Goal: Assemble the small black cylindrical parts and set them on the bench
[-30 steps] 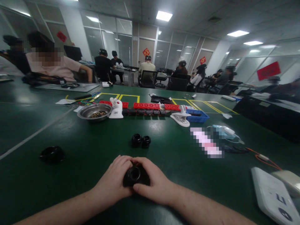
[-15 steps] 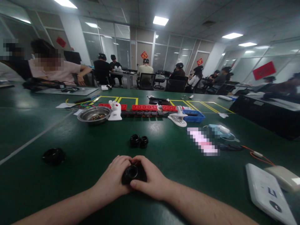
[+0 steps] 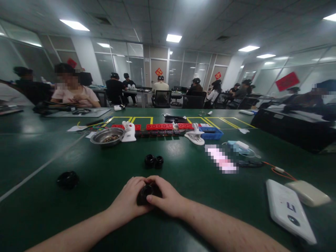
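Observation:
Both hands are cupped around a glossy black round part with a hole in its top (image 3: 147,190), close to the table's near edge. My left hand (image 3: 132,197) wraps its left side, the fingers curved over the far side. My right hand (image 3: 168,197) closes on the right side, its thumb lying by the rim. Most of the part is hidden by the fingers. Beyond the hands, two similar black hollow parts (image 3: 154,161) stand side by side. A larger black ring-shaped part (image 3: 68,180) rests on the left.
Farther back are a metal bowl (image 3: 98,139) of small pieces, two white clamp stands (image 3: 129,132), red strips (image 3: 159,126) and a blue tray (image 3: 217,134). A white device (image 3: 280,203) and beige box (image 3: 309,192) lie at right. Several people sit beyond the green table (image 3: 110,168).
The view has tilted up and shifted slightly. Both hands stay closed around the black part with little change in grip. The person across at left has drawn their hands together.

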The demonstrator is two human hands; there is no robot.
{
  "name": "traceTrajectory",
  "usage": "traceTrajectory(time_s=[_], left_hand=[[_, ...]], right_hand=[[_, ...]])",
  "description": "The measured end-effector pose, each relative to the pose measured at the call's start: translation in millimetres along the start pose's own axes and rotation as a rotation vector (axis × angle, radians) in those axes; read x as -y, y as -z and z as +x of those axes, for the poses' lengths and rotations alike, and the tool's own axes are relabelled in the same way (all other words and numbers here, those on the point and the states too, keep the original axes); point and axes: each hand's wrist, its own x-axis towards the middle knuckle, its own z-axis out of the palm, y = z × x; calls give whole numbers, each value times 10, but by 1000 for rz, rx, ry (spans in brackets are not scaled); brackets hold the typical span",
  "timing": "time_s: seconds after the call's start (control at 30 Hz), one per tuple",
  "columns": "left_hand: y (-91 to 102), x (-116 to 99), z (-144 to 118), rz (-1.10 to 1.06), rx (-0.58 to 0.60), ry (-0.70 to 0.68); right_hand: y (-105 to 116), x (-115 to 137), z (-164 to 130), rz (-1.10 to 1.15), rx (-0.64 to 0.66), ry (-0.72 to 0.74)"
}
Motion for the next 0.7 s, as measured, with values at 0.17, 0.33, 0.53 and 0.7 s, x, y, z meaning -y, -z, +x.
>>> traceTrajectory(time_s=[0.17,0.33,0.53,0.7], left_hand=[[14,-8,-3,10,-6,6],[15,9,5,-2,-8,11],[41,10,-10,-25,13,21],[44,-1,-15,-28,16,31]], right_hand=[[-20,-3,3,-96,-71,-85],[11,28,4,-24,14,46],[-21,8,-12,-39,-20,-96],[-41,-5,10,-143,-36,-38]])
